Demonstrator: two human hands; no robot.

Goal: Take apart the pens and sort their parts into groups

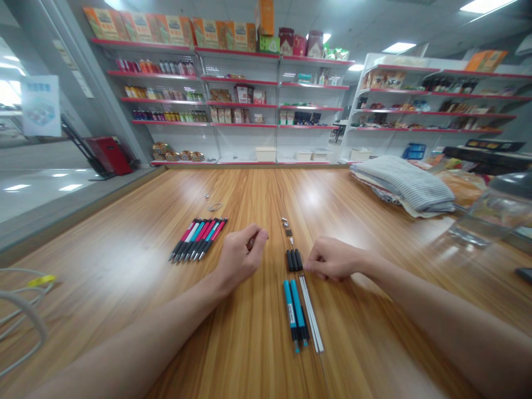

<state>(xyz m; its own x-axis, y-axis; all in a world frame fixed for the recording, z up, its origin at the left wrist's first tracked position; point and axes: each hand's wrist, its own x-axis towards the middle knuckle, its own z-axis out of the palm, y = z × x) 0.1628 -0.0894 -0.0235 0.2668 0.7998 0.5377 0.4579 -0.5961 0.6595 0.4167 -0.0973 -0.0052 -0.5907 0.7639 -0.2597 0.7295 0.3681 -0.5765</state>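
At twelve o'clock, stocked shelves point(245, 137) with red edges; at ten, a printed sheet point(40, 106); at three, folded striped cloth point(409, 180), a transparent container point(492, 213) farther out; at eight, a looped pale cable point(43, 332) with a yellow tag point(41, 280)

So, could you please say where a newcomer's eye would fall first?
Probably on the colourful row of pens toward the left of the wooden table. Next might come the two blue barrels and white sticks at the lower centre; behind the table, the stocked shelves stand out.
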